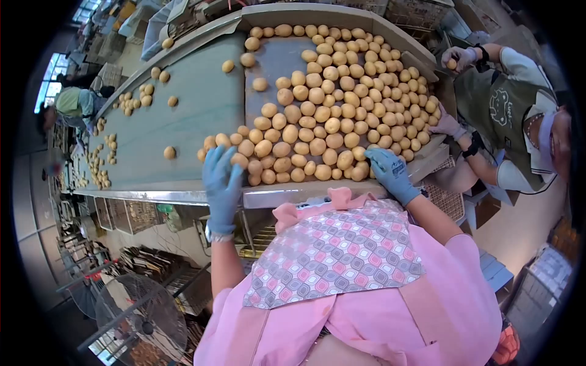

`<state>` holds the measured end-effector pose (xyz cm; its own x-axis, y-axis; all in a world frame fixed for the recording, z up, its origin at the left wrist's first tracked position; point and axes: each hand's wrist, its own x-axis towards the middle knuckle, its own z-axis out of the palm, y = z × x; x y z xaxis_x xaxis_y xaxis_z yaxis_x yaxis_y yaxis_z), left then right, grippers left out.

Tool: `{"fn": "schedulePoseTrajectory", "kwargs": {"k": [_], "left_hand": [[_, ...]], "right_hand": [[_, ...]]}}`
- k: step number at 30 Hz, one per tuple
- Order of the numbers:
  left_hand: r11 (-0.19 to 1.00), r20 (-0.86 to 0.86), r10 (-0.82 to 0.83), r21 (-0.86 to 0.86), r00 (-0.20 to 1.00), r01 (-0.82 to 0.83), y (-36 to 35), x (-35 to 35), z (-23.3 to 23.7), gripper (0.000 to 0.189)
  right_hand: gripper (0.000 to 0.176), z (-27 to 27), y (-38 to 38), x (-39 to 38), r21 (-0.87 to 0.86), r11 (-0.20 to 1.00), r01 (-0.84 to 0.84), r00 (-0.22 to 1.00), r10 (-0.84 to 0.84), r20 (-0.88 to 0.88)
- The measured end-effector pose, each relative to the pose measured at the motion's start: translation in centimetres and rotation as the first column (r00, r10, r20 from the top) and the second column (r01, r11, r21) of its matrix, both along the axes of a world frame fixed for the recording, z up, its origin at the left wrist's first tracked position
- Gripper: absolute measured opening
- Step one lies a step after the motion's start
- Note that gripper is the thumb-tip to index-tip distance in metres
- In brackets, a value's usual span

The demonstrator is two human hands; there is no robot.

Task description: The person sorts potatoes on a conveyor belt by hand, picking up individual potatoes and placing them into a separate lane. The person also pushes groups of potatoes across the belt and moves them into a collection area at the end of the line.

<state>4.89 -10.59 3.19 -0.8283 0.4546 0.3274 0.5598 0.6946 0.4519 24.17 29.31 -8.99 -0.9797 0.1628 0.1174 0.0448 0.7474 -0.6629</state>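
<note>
A crowd of round yellow potatoes (317, 146) covers the sorting table in front of me. My left hand (223, 183), in a blue glove, reaches over the near edge at the left end of the pile. Its fingers are spread over a few potatoes, and I see none gripped in it. At the near right side, my right hand (392, 174), also blue-gloved, rests its stretched fingers against potatoes at the pile's edge. The undersides of its fingertips are hidden.
A green conveyor belt (189, 116) with scattered potatoes adjoins the pile on the left. Across the right end, a co-worker's gloved hand (459, 58) holds a potato; their other hand (448, 125) touches the pile. Another person (76, 102) stands far left. A fan (143, 314) stands lower left.
</note>
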Motion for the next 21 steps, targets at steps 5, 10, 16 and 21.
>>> {"fn": "schedulePoseTrajectory", "kwargs": {"k": [5,10,16,21], "left_hand": [[0.908,-0.024,-0.197,-0.381,0.980,0.173,3.4,-6.4,-1.2,0.037],[0.801,0.020,-0.336,-0.519,0.942,0.297,6.2,-11.7,-4.7,0.055],[0.858,0.427,-0.121,-0.409,0.896,0.311,8.4,-12.2,-2.2,0.084],[0.775,0.488,-0.153,-0.480,0.859,0.411,9.4,-14.4,-3.6,0.104]], "right_hand": [[0.022,0.2,0.1,0.1,-0.009,0.999,0.035,0.999,-0.035,-0.026],[0.028,-3.4,0.7,0.9,0.101,0.988,0.113,0.987,-0.100,-0.122],[0.030,0.1,0.7,0.6,-0.166,0.980,0.111,0.994,-0.106,0.038],[0.038,0.5,1.4,-0.4,-0.105,0.975,0.194,0.973,-0.205,-0.109]]}}
